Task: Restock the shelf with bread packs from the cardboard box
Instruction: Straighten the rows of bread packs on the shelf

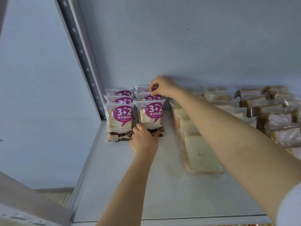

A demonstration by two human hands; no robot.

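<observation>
Two rows of bread packs with purple "3+2" labels stand at the back left of the white shelf (123, 185). The front pack of the left row (119, 121) stands free. My left hand (144, 139) grips the bottom edge of the front pack of the right row (150, 114). My right hand (162, 88) reaches over that row and pinches the top edge of the rearmost pack (142, 89). The cardboard box is out of view.
Clear packs of white sliced bread (202, 154) lie in a row to the right of my arm. Darker bread packs (276, 115) fill the far right. A perforated metal upright (81, 51) borders the shelf on the left, with the back panel behind.
</observation>
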